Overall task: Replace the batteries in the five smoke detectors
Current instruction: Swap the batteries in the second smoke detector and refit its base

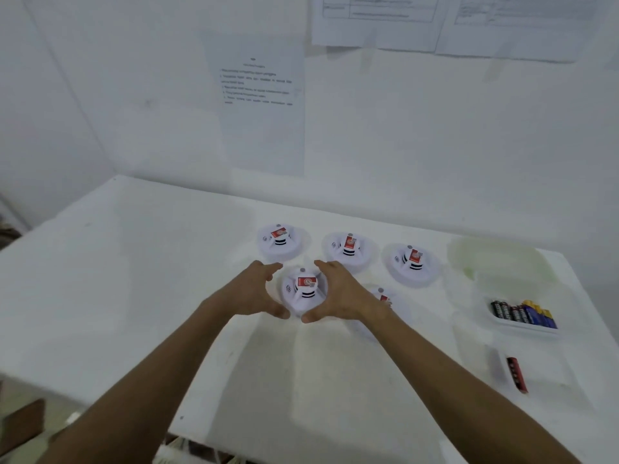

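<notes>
Both hands, the left hand [258, 289] and right hand [338, 293], curl around the sides of one smoke detector [303, 291] gripping it near the tabletop's [134, 262] middle.

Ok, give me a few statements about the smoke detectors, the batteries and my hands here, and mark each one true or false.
1. Both hands cup the nearest smoke detector, the left hand and the right hand on either side of it. True.
2. Three smoke detectors stand in a row behind it: left one, middle one, right one. True.
3. The tray of batteries sits at the left edge of the table. False: it sits on the right side.
4. A single red battery lies alone, nearer the person than the tray. True.
5. The fifth smoke detector is in full view. False: the right forearm partly hides it.
</notes>
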The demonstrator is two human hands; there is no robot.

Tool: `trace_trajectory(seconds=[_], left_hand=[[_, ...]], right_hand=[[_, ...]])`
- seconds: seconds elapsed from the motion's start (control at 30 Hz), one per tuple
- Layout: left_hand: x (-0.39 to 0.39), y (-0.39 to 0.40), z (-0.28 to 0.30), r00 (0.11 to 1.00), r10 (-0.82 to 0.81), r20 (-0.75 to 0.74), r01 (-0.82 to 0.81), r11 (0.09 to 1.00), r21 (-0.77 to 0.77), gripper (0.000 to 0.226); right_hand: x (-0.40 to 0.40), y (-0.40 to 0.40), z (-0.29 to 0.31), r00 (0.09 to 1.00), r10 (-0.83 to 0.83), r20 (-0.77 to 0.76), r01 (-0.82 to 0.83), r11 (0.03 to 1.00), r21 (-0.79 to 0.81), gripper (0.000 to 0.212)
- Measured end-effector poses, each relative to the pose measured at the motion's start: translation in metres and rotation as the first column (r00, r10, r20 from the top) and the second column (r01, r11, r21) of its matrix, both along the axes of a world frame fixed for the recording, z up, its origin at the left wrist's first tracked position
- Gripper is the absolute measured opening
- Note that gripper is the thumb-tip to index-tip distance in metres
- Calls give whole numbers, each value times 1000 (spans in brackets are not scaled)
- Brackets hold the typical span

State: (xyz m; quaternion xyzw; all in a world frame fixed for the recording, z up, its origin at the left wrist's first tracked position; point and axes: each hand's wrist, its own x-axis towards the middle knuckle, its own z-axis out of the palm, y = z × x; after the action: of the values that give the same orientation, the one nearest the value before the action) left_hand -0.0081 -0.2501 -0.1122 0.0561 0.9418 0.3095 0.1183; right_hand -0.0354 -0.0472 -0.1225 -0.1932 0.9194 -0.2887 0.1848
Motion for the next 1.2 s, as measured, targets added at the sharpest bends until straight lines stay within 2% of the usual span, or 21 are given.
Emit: trace_trajectory(seconds=[0.17, 0.3, 0.43, 0.6, 0.73, 0.9, 1.03, 1.2], left_hand=[[-6, -2, -19, 1000, 9, 8, -9, 998, 60, 60], [2, -4, -14, 999, -35, -14, 37, 986, 162, 53], [16, -7, 4, 999, -42, -15, 45, 953, 299, 58], [30, 4, 37, 998, -29, -61, 50, 922, 383, 66], [39, 15, 53, 999, -14, -51, 36, 879, 476, 67], [47, 31, 58, 995, -73, -69, 95, 910, 403, 84], [51, 52, 63, 982, -177, -67, 189, 896, 402, 94], [54, 76, 68, 977, -186, -106, 215, 863, 458, 91]], right_hand=[[-4, -2, -7, 1000, -16, -20, 16, 1000, -18, 117], [0, 2, -12, 996, -84, -36, 79, 989, -127, 117], [8, 7, 0, 996, -72, -56, 59, 977, -203, 113], [21, 23, 31, 997, 19, -72, -35, 974, -225, 106], [31, 40, 44, 1000, -9, -28, -2, 929, -369, 95], [47, 64, 49, 999, -12, 53, 38, 855, -517, 97], [59, 79, 45, 996, -45, 79, 83, 799, -596, 99], [68, 98, 46, 995, -62, 75, 95, 777, -622, 97]])
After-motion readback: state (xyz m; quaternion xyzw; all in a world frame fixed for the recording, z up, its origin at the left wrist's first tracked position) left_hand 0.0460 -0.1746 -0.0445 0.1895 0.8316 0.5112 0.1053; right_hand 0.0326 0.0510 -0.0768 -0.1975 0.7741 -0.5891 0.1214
